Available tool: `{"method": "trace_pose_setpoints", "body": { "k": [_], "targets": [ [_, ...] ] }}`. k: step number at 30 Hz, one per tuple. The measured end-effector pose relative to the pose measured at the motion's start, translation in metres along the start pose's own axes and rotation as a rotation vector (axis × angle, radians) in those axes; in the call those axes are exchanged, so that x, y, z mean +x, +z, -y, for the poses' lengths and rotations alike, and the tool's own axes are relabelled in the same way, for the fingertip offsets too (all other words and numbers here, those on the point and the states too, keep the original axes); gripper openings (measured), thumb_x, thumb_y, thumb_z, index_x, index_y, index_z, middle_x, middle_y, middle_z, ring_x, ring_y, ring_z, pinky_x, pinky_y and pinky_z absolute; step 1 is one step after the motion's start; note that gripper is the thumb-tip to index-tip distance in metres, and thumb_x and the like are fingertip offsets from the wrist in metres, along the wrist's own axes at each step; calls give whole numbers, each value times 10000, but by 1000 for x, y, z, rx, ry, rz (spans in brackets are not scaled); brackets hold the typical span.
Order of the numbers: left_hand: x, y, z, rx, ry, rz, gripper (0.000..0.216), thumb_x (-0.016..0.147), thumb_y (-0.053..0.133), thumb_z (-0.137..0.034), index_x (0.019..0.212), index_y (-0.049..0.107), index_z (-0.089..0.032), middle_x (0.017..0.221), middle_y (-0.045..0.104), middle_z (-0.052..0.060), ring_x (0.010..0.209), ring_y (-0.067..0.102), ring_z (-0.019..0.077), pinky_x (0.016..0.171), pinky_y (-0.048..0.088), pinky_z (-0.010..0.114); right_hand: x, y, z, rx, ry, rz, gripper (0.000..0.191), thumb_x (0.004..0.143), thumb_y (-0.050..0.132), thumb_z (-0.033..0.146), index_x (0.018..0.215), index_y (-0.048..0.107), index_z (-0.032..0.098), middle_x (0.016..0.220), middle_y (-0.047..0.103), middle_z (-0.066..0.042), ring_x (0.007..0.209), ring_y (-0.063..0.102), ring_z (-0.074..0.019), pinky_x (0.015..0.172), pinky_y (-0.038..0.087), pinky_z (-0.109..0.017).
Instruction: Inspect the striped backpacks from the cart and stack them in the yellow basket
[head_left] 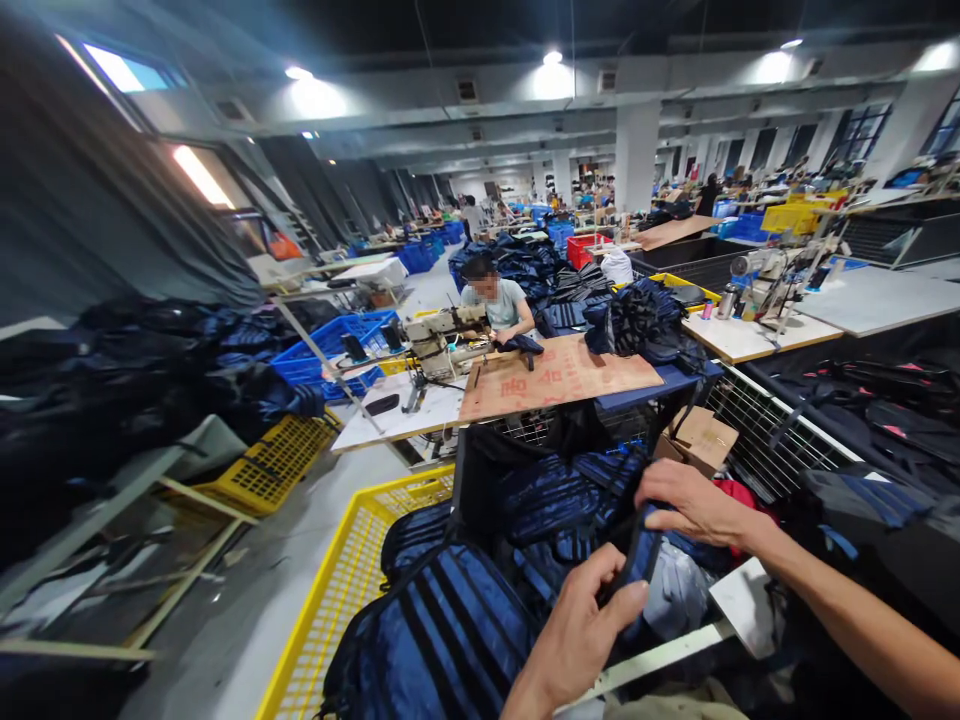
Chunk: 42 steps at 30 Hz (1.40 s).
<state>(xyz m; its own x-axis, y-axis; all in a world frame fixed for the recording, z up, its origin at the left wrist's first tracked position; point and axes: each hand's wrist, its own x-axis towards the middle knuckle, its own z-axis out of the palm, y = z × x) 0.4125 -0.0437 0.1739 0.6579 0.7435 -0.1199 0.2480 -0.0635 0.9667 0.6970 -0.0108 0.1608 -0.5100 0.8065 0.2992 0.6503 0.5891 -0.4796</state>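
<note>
My left hand (581, 625) and my right hand (694, 505) both pinch a dark blue piece of bag fabric (643, 555) held between them, low in the view. The left thumb presses on its lower end and the right fingers curl over its top. Just beneath lies a heap of dark blue striped backpacks (450, 630) spilling out of a yellow plastic crate (337, 590).
A person sews at a machine (442, 340) beyond a cardboard-topped table (559, 375). A pile of dark bags (645, 320) sits on that table. Blue crates (330, 350) and another yellow crate (274, 460) stand left. A wire cage (772, 435) and a cardboard box (701, 440) are at right.
</note>
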Motion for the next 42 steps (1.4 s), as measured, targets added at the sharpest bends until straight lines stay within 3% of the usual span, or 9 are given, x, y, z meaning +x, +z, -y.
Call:
{"method": "trace_pose_setpoints", "body": {
  "k": [6,11,16,21,26,30,33,37,42],
  "targets": [
    [-32,-36,51,636,354,-300,164,1104,575,-295,990,690,-269,913,734,6,850,673,184,772,503,293,-25,13,9,469,290,324,662,953,626,860,840,647,208,745,535,42,693,460,-142,642,337,-272],
    [-25,-99,82,1280,636,-759,229,1062,538,-73,1109,693,-235,777,679,-2,749,669,166,633,457,283,-21,14,35,828,438,264,622,815,824,781,835,569,213,780,486,57,727,421,-128,654,348,-249],
    [-25,-135,110,1507,758,-846,318,1015,537,-22,1193,677,-244,848,752,19,770,752,150,699,526,254,-14,15,44,710,442,243,450,878,836,610,922,610,224,860,590,36,793,522,-156,710,422,-263],
    [-25,-102,126,1403,704,-764,321,1051,503,-64,1297,649,-208,972,800,68,878,801,191,739,586,261,-12,29,3,39,284,-76,198,1074,580,393,964,648,242,902,666,-20,810,602,-197,740,464,-307],
    [-16,-69,114,1236,549,-707,405,1099,495,-143,1495,562,-198,1070,814,71,940,809,199,744,599,276,-19,32,-38,-377,156,-263,344,1140,430,321,985,724,232,882,706,-78,824,677,-227,710,517,-317],
    [-18,-61,91,1298,607,-791,445,1085,484,-81,1521,539,-151,885,759,26,782,764,172,694,556,288,-18,22,-19,-385,57,-278,261,1119,575,375,1236,759,231,1104,794,-112,1010,752,-263,890,614,-388],
    [-21,-44,70,1326,713,-707,470,1063,481,-72,1524,557,-119,776,669,6,704,704,166,637,520,300,-8,31,17,-287,-20,-209,511,1009,745,337,1511,659,289,1403,755,-126,1259,725,-322,1075,604,-488],
    [-20,-21,48,1215,767,-661,423,1063,571,-162,1479,631,-214,815,668,16,756,695,172,653,519,311,-3,54,49,-151,-107,-57,627,940,668,129,1540,666,309,1168,847,-78,942,818,-239,831,656,-339],
    [-25,-38,54,798,447,-652,146,1048,721,-380,1063,769,-242,883,764,40,839,683,199,734,523,328,-16,30,37,-150,120,-245,503,1019,604,285,1500,723,368,1023,867,-44,718,796,-216,670,631,-313]
  ]
}}
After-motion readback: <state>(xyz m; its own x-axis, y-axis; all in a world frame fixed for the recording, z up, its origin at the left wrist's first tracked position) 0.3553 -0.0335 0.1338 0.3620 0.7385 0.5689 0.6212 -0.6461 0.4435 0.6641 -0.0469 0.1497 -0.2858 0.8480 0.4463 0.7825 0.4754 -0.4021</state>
